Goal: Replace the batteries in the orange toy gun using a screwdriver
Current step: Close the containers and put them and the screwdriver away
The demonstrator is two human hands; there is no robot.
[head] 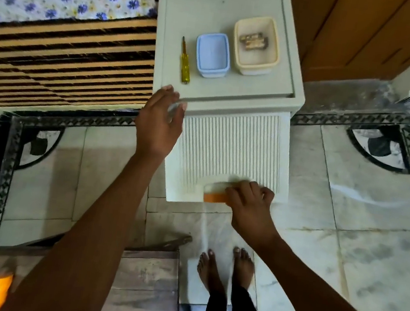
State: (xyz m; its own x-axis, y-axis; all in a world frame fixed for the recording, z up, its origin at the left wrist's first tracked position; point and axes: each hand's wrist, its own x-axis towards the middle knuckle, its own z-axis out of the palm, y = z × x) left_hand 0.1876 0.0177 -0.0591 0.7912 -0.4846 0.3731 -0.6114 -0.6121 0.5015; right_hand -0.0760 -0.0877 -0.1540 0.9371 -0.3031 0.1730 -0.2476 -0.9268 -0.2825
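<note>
Toy gun barely peeking out, right hand (250,201) already on it

Only an orange plastic sliver of the toy gun (215,198) shows at the ribbed white cabinet front (228,148), right fingers curled around it. Looks light, stiff, a bit slick, so I'd grab the body. Left hand (159,122) rests spread on the cabinet's top edge; yellow-handled screwdriver (185,61) lies untouched above.

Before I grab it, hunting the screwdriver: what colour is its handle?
Translucent yellow handle on the screwdriver, clearest in the head view.

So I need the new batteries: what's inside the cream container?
The cream container holds a small brownish bundle, possibly batteries; too blurred to confirm. Anything beneath the bundle is covered.
</note>
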